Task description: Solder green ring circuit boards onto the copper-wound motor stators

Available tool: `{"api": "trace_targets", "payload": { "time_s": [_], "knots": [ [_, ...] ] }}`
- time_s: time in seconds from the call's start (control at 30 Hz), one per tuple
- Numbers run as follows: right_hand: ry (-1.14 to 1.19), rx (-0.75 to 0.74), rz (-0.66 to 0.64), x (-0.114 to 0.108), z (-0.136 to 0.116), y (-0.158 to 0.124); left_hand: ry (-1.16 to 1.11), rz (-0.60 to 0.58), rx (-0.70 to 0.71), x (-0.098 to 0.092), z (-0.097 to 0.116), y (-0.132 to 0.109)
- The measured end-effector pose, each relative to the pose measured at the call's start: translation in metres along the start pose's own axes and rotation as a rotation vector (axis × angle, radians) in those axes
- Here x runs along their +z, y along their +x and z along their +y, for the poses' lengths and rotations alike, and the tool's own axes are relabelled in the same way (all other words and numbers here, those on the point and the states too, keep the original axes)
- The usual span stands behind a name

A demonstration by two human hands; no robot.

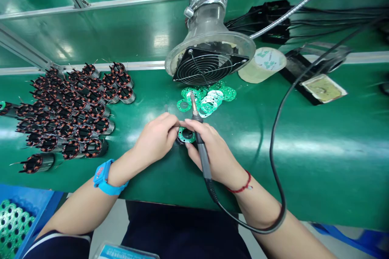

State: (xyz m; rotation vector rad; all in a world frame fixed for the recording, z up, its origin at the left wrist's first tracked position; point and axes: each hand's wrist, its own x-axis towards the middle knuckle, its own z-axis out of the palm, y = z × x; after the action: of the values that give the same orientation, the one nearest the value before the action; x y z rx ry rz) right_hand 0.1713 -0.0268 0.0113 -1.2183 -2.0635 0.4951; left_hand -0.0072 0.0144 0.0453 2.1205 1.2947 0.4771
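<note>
The right hand (pixel 217 151) holds a black soldering iron (pixel 203 149); the left hand (pixel 156 135) curls, grip hidden from me. Between them, a green ring-shaped circuit board (pixel 181 135) seems light, stiff, best held rimwise.

Bench (pixel 334 158) free right of iron cable (pixel 271 141); fan hood (pixel 209 34) blocks ahead, stators (pixel 73 132) left.

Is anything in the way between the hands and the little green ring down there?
Nothing visible is. The left hand and right hand are right at the green ring. The soldering iron in the right hand slants past the ring's right side.
</note>
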Motion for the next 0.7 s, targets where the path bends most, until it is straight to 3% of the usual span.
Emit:
{"api": "trace_targets", "payload": {
  "time_s": [0.1, 0.2, 0.3, 0.43, 0.53, 0.7],
  "knots": [
    [-0.018, 0.048, 0.073, -0.003, 0.006, -0.003, -0.168, -0.137, -0.072, -0.001, -0.005, -0.002],
    [0.030, 0.072, 0.079, -0.008, 0.010, -0.005, -0.067, -0.262, -0.034, -0.003, -0.007, -0.002],
    [0.063, 0.088, 0.067, -0.007, 0.009, -0.007, -0.048, -0.183, -0.013, -0.005, -0.006, 0.000],
    [-0.040, 0.082, 0.094, 0.003, 0.000, -0.006, -0.399, -0.128, -0.082, -0.005, -0.003, 0.002],
    [-0.121, 0.042, 0.096, 0.005, -0.006, -0.004, -0.529, -0.089, -0.176, -0.002, -0.004, 0.003],
    [-0.082, -0.079, 0.145, 0.001, -0.009, -0.004, -0.521, -0.142, -0.220, -0.002, -0.005, 0.004]
  ]
}}
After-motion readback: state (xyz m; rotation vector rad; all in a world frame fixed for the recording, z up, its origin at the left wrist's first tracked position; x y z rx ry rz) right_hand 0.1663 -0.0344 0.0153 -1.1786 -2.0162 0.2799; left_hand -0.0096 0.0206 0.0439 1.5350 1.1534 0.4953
